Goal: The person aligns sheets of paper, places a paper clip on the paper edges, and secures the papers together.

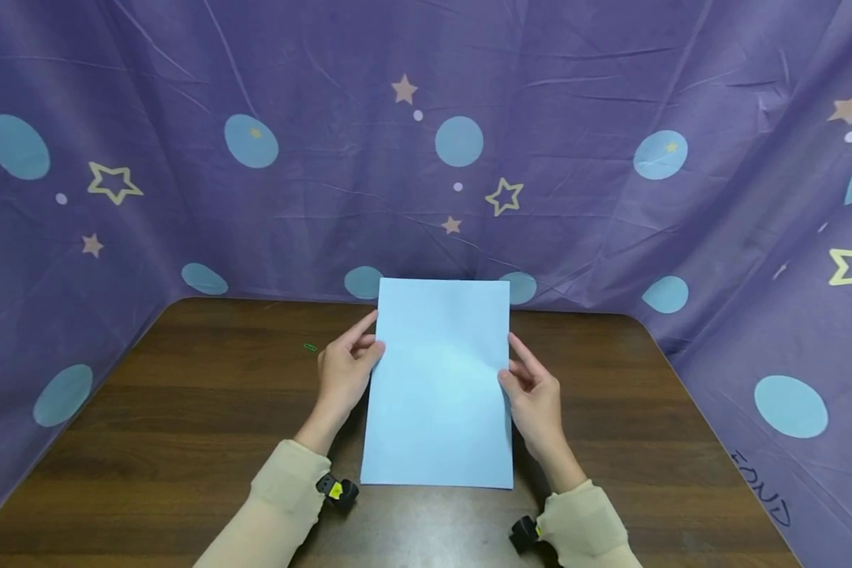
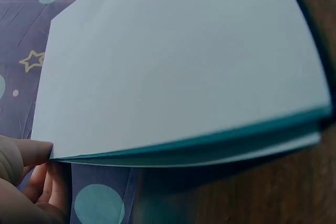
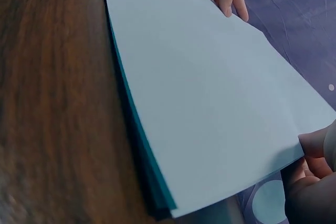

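A small stack of pale blue paper sheets (image 1: 440, 394) is held up between both hands. The left hand (image 1: 345, 367) pinches its left edge, thumb in front and fingers behind. On the right edge, the right hand (image 1: 536, 398) pinches in the same way. In the left wrist view the sheets (image 2: 178, 72) part slightly along one side, showing teal layers and a paler one. Seen from the right wrist, the stack (image 3: 210, 93) is raised off the wood, with a teal layer showing along its lower edge. A small green paper clip (image 1: 310, 347) lies left of the left hand.
The brown wooden table (image 1: 206, 442) spreads out beneath the hands. A purple cloth (image 1: 312, 158) with stars and blue dots hangs behind it and along both sides. Black wrist cameras (image 1: 341, 493) are strapped on over the sleeves.
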`<state>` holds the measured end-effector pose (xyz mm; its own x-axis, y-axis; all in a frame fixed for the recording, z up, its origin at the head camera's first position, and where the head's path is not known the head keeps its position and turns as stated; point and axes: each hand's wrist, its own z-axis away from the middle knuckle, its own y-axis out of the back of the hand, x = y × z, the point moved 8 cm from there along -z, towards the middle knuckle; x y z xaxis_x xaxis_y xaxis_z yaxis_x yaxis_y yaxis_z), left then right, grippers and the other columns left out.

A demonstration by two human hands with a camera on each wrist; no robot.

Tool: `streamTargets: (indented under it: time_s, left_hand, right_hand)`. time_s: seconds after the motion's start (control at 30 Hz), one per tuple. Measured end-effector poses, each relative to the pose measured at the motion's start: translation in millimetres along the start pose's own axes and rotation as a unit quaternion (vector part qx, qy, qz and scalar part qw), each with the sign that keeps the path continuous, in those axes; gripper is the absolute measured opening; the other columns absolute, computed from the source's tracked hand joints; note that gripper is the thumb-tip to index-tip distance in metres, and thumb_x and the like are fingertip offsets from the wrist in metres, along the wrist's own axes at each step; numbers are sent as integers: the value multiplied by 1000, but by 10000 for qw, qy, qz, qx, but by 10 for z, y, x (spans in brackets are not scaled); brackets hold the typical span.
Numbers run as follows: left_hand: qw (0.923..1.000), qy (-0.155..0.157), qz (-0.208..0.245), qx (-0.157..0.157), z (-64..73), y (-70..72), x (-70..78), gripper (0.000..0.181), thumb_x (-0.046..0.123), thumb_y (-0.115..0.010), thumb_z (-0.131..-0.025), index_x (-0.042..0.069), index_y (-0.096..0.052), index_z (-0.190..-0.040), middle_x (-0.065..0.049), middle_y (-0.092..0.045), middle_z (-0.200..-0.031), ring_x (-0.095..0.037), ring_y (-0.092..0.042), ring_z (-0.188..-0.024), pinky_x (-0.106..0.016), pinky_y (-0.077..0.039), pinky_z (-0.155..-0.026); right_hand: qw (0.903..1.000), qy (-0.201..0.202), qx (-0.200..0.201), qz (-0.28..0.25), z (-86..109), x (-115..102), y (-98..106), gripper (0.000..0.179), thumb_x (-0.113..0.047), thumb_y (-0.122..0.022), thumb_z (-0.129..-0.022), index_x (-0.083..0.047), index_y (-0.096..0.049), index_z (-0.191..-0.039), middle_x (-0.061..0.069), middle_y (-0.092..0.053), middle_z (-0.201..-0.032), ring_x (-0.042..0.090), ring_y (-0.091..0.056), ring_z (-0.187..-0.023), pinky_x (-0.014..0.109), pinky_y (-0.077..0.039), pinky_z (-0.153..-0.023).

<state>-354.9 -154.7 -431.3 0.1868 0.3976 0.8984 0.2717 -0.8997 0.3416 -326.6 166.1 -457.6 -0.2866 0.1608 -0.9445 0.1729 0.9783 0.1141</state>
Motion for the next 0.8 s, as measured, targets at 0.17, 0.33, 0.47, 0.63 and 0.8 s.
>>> streamTargets:
  time_s: [0.17, 0.33, 0.47, 0.63, 0.8]
  left_hand:
    - [9999, 76, 15, 90, 1, 15, -26, 52, 20, -75, -99, 38, -65, -146, -2, -79, -112, -17, -73, -98, -36, -56, -88]
    - [9999, 68, 3, 98, -10, 12, -38, 49, 23, -73, -101, 40, -65, -146, 0, -79, -113, -16, -73, -99, -34, -56, -88]
    - [9999, -80, -67, 87, -11, 11, -6, 47, 23, -70, -103, 41, -65, -146, 1, -79, -113, -17, -71, -98, -36, -55, -88]
    - [9997, -187, -151, 27, -2, 11, 15, 47, 22, -67, -104, 40, -63, -147, -1, -79, -114, -19, -68, -96, -38, -52, -87]
    - [9998, -144, -131, -26, -4, 7, 14, 48, 21, -67, -104, 37, -63, -149, 0, -79, -115, -19, -68, -98, -38, -52, -88]
  right_hand:
    - [9998, 204, -4, 32, 2, -30, -14, 63, 1, -69, -101, -36, -60, -151, 14, -73, -108, 17, -59, -88, 19, -52, -73]
    - [9998, 196, 66, 7, 2, -27, -5, 62, 2, -69, -101, -32, -60, -152, 15, -73, -108, 16, -59, -87, 18, -52, -73]
    - [9999, 138, 95, -27, 2, -16, 6, 62, 2, -69, -101, -29, -59, -153, 15, -72, -107, 15, -59, -88, 17, -52, -74]
    - [10000, 36, 54, -38, 2, -2, 2, 62, 1, -69, -101, -34, -60, -152, 14, -70, -107, 15, -58, -89, 18, -52, -75]
    - [9999, -25, 49, -85, 10, 1, 5, 63, 2, -70, -101, -35, -60, -151, 13, -70, -107, 15, -58, -89, 18, -53, -74]
